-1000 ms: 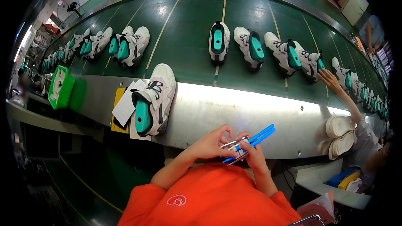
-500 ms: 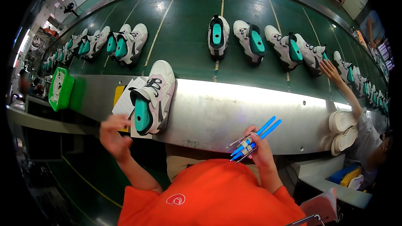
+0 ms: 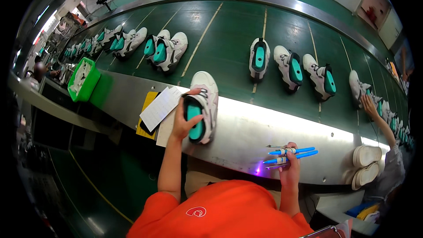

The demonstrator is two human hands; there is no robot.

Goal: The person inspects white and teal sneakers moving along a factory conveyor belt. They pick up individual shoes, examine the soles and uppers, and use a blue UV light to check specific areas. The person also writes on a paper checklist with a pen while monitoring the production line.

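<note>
Sneaker [image 3: 212,108] clasped at collar by left hand [image 3: 179,122] (thumb over teal insert [image 3: 198,132], fingers part-spread); right hand [image 3: 290,169] closed round blue pens [image 3: 306,154], thin metal tools [image 3: 276,146].

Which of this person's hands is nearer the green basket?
Left: the left hand grips a sneaker, right of the green basket; the right hand, holding blue pens, is farther right.
</note>
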